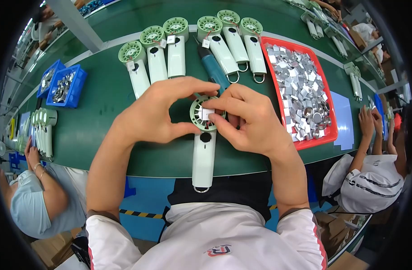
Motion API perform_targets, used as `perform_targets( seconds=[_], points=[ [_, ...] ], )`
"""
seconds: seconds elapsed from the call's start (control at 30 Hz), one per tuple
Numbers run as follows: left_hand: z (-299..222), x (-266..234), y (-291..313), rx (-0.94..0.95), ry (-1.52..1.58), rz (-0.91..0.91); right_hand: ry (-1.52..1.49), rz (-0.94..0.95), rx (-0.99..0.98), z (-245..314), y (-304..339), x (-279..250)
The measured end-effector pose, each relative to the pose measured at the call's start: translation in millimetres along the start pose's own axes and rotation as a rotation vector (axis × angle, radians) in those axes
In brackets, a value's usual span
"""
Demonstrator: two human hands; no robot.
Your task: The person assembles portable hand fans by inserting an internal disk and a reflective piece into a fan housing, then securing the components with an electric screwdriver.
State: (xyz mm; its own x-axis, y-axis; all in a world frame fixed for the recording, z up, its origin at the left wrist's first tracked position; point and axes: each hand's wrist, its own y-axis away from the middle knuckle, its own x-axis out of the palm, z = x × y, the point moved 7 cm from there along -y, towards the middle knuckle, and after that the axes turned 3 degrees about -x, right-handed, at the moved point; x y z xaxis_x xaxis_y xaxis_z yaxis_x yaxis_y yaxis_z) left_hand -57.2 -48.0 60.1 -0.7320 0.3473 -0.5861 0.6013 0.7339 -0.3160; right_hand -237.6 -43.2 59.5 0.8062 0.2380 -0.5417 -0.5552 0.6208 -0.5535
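Note:
In front of me lies a handheld fan (pixel 203 159) with a white handle, a metal loop at its near end and a pale green round head. My left hand (pixel 152 110) curves around the left side of that head, its thumb and fingers gripping the rim. A small white square piece (pixel 207 114) sits over the head's centre, pinched between the thumb and fingertips of my right hand (pixel 251 118). Part of the head is hidden behind my fingers. Beyond my hands lies a teal and black power screwdriver (pixel 212 67), pointing away from me.
Several similar fans (pixel 176 49) stretch across the far side of the green table (pixel 102 130). A red tray (pixel 334 130) of small silvery pieces stands at right, beside a pale sheet (pixel 343 114). Blue bins (pixel 75 92) hold metal parts at left. Co-workers (pixel 372 180) sit on both sides.

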Motion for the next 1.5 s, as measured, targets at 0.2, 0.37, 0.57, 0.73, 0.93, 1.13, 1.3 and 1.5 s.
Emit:
perform_targets(
  seconds=[0.2,0.37,0.57,0.73,0.93,1.13,1.3,1.5],
  points=[
    [3.0,4.1,5.9,0.029,0.072,-0.083,0.049,-0.029,0.0,0.7,0.0,-1.3],
    [6.0,2.8,7.9,0.006,0.071,-0.123,0.054,-0.044,-0.052,3.1,-1.3,-0.9],
    [12.1,2.3,9.6,0.017,0.074,-0.152,0.074,-0.02,-0.088,0.2,-3.0,1.6],
    [15.1,2.4,8.3,0.047,0.081,-0.168,0.088,0.0,-0.068,-0.2,-4.7,1.9],
    [13.6,2.4,11.0,0.05,0.061,-0.18,0.077,0.026,-0.031,1.9,-5.3,4.6],
    [14.5,2.4,9.9,0.05,0.065,-0.187,0.074,0.033,-0.046,1.8,-5.8,3.8],
    [14.1,1.9,10.3,0.053,0.064,-0.19,0.057,0.037,-0.038,1.6,-5.5,4.3],
    [13.4,2.3,11.0,0.051,0.076,-0.191,0.067,0.049,-0.035,1.9,-5.1,4.6]
  ],
)
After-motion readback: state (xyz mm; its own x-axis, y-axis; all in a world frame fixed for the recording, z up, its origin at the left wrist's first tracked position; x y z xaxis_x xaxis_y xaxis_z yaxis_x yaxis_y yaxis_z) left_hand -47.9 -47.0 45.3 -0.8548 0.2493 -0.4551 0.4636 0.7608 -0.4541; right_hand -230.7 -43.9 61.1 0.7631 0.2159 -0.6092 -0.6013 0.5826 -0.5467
